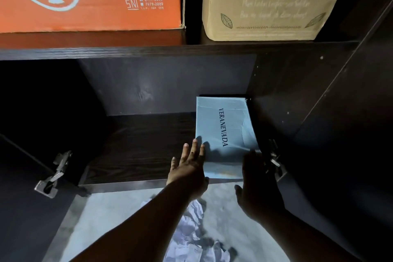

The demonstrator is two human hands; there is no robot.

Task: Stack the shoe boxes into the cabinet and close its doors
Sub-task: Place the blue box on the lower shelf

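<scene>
A light blue shoe box point(225, 132) printed VERANEVADA lies on the lower shelf point(140, 147) of the dark cabinet, pushed against the right wall. My left hand point(189, 166) lies flat with straight fingers against the box's left front corner. At the box's right front edge is my right hand point(257, 183), deep in shadow, its fingers along the box's side. On the upper shelf point(148, 50) stand an orange shoe box point(91, 6) at the left and a beige cardboard box point(268, 6) marked 0025 at the right.
Both cabinet doors stand open, the left door point(25, 208) with a metal hinge point(53, 176), the right door point(344, 134) with a hinge point(276, 161) close to my right hand. Crumpled white paper point(191, 234) lies on the grey floor point(106, 219) below.
</scene>
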